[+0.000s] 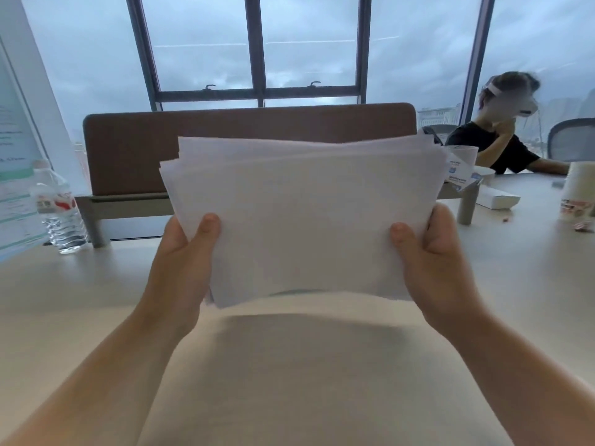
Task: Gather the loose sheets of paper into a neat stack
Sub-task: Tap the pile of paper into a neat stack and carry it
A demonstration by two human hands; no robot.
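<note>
White sheets of paper (302, 217) are held up above the pale desk (96, 300) — left hand (185, 262) and right hand (431, 262) each clasp a side, thumbs in front (top edges uneven).

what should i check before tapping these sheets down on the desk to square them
1. Both hands gripping: ok. Left hand and right hand hold the sheets at the lower corners, thumbs in front.
2. Sheets off the desk: ok. The bottom edge hangs above the desk, a shadow beneath it.
3. Edges aligned: not ok. The top edges fan out in steps, and corners stick out at top left.
4. Landing spot bare: ok. Nothing lies on the desk under the sheets.
5. Bottle out of the way: ok. It stands far left, apart from the sheets.
6. All loose sheets gathered: cannot tell. The sheets hide part of the desk behind.
</note>
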